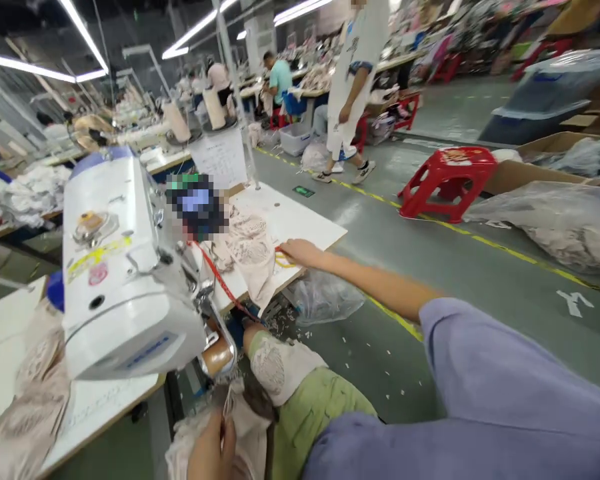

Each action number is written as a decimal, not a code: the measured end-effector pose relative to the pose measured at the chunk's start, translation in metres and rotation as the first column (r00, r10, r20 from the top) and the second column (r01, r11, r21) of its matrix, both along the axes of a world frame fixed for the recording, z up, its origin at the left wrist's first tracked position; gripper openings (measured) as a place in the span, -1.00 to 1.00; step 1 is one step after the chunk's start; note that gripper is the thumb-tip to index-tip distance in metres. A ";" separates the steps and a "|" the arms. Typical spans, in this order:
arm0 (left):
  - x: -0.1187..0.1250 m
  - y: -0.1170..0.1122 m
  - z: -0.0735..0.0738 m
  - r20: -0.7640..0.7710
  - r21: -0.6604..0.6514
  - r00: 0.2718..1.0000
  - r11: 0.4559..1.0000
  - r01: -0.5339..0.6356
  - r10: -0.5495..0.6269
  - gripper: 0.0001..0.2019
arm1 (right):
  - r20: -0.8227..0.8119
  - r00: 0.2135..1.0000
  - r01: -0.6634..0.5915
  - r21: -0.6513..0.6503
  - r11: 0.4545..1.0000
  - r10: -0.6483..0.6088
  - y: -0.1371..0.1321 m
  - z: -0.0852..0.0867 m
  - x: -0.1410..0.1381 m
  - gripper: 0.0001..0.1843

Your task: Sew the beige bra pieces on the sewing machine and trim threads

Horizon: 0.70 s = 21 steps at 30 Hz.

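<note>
Standing beyond the left hand [213,445] and garment [250,427]: sewing machine [125,287], stool [447,179].

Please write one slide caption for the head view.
Left hand holds beige fabric near a sewing machine; right hand at worktable's edge.

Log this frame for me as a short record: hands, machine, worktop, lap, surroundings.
left hand: holds a beige garment
right hand: at the worktop's edge, fingers at a yellow-and-red item, perhaps scissors
machine: white sewing machine
worktop: lace piece near the right hand
lap: pale lace fabric over one knee
surroundings: red stool, person in white
</note>
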State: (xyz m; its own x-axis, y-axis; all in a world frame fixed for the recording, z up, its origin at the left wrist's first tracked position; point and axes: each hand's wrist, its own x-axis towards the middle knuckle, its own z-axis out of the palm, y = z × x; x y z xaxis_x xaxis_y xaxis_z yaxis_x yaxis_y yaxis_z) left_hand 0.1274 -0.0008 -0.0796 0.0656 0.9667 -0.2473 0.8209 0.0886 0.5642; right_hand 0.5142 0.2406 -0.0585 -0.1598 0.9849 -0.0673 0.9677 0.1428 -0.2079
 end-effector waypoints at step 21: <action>0.009 -0.012 0.014 0.516 -0.236 0.742 0.903 -0.358 0.429 -0.59 | -0.678 0.720 -0.409 -0.241 0.880 0.148 -0.263 -0.024 -0.088 -0.16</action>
State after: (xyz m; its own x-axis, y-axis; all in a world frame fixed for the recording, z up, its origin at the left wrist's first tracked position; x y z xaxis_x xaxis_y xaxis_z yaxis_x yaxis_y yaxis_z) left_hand 0.1365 -0.0130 -0.0655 -0.1573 0.9037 -0.3982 0.2570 0.4268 0.8671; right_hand 0.4261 -0.0226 -0.0821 -0.5552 0.8129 -0.1760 0.5216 0.1755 -0.8349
